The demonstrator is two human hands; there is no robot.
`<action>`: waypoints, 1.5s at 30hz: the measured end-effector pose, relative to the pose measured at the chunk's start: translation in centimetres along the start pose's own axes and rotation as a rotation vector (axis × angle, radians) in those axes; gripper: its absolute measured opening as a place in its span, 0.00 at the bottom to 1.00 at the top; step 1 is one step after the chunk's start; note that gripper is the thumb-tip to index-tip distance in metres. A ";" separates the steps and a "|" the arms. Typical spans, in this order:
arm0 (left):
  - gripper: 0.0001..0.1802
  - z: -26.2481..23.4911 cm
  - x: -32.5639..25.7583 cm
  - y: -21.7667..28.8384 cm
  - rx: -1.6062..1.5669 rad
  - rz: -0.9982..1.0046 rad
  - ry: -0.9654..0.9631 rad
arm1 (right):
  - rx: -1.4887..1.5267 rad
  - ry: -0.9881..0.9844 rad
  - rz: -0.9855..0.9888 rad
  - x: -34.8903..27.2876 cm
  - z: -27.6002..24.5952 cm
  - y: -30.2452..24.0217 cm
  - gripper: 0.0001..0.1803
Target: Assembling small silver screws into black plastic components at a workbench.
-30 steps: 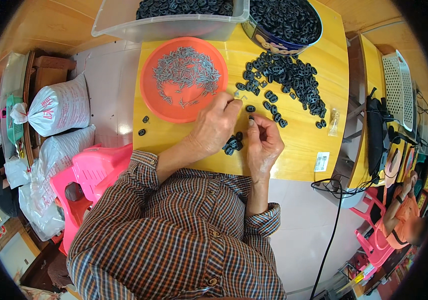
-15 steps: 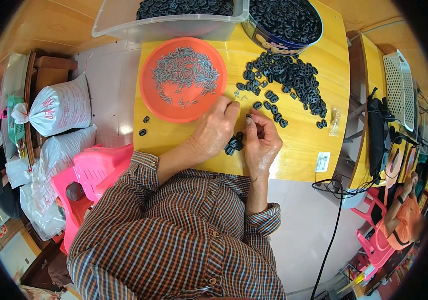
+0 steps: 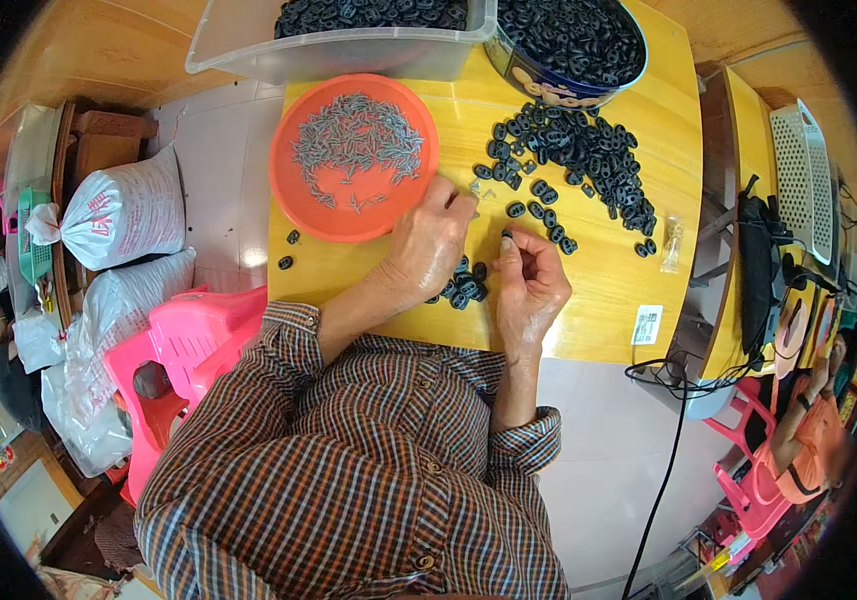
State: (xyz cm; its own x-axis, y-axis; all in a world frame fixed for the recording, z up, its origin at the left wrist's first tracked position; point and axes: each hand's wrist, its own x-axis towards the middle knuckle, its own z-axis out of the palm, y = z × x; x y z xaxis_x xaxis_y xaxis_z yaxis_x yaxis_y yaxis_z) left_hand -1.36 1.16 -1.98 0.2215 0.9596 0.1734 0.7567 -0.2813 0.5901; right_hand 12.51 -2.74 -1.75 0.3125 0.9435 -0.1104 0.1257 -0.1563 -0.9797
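In the head view, an orange dish point(image 3: 323, 217) of grey pins point(image 3: 353, 135) sits on the yellow bench point(image 3: 598, 290). By its near right rim, the left hand point(image 3: 430, 243) has bunched fingers; I cannot tell what they grip. Farther right of the dish, the right hand point(image 3: 531, 288) pinches a small black piece point(image 3: 507, 234); beyond, still right of the dish, spreads a black pile point(image 3: 580, 150).

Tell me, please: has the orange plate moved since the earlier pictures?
Yes. The orange plate has shifted slightly to the left, judged against the yellow table: its rim now lies farther over toward the table's left edge.
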 end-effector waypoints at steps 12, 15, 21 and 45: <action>0.05 0.6 0.6 0.1 -0.140 0.077 0.062 | 0.073 0.020 0.065 -0.3 -0.5 -0.7 0.04; 0.05 -0.1 0.5 0.4 -0.895 -0.313 -0.223 | 0.248 0.037 0.142 -0.3 -0.5 -1.4 0.03; 0.04 -0.5 0.8 0.8 -1.232 -0.380 -0.332 | 0.470 -0.013 0.269 -0.6 -1.0 -2.0 0.04; 0.07 -0.3 0.4 0.7 -1.235 -0.285 -0.303 | 0.601 -0.047 0.309 -0.7 -1.6 -1.8 0.06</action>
State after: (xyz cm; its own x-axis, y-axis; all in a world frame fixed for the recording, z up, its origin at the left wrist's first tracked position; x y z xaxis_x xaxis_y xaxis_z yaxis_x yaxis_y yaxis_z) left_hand -0.90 1.35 -1.27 0.3995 0.9017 -0.1653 -0.2264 0.2717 0.9354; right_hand 13.53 -3.55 0.36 0.2073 0.8955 -0.3939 -0.5126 -0.2435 -0.8234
